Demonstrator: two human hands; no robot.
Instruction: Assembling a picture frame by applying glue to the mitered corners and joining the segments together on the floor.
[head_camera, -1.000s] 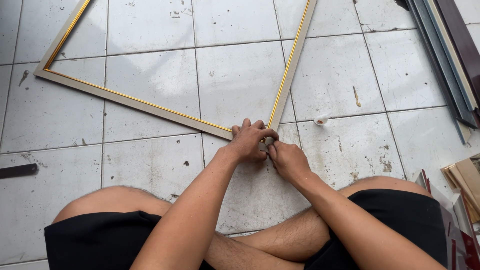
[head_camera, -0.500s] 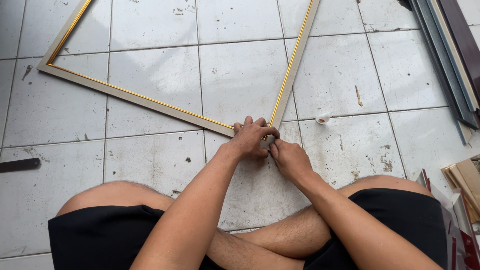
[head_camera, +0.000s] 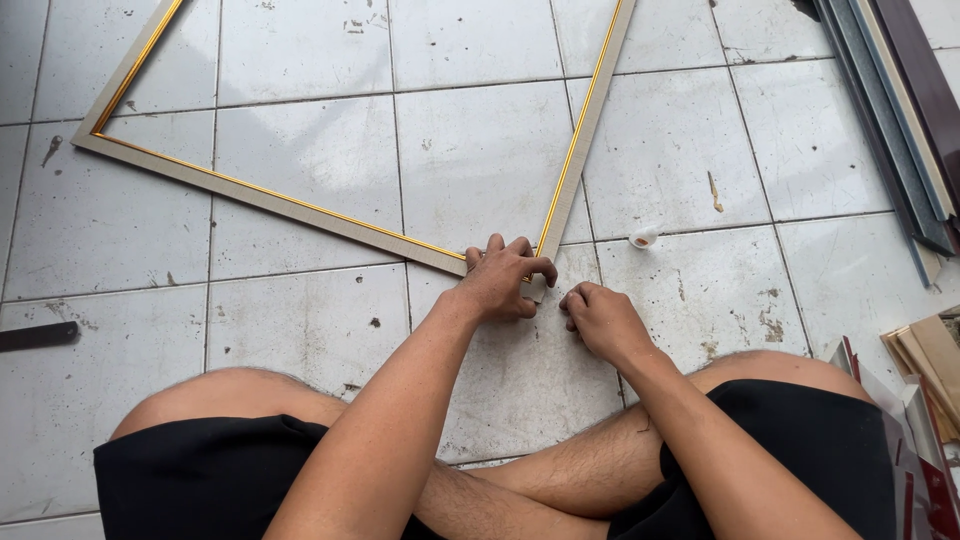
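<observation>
A large beige picture frame (head_camera: 300, 205) with a gold inner edge lies flat on the white tiled floor. Its nearest corner points at me. My left hand (head_camera: 505, 280) grips that corner, fingers curled over the joint. My right hand (head_camera: 600, 320) rests on the tile just to the right of the corner, fingers curled, a little apart from the frame. Whether it pinches something small I cannot tell. I sit cross-legged in black shorts, knees on both sides.
A small white blob or cap (head_camera: 643, 238) lies on the tile right of the frame. Long frame mouldings (head_camera: 900, 110) lean at the upper right. Wooden offcuts (head_camera: 930, 370) sit at the right edge. A dark flat strip (head_camera: 35, 335) lies at far left.
My right hand has drawn back from the frame corner, slightly right and toward me. The left hand stays on the corner.
</observation>
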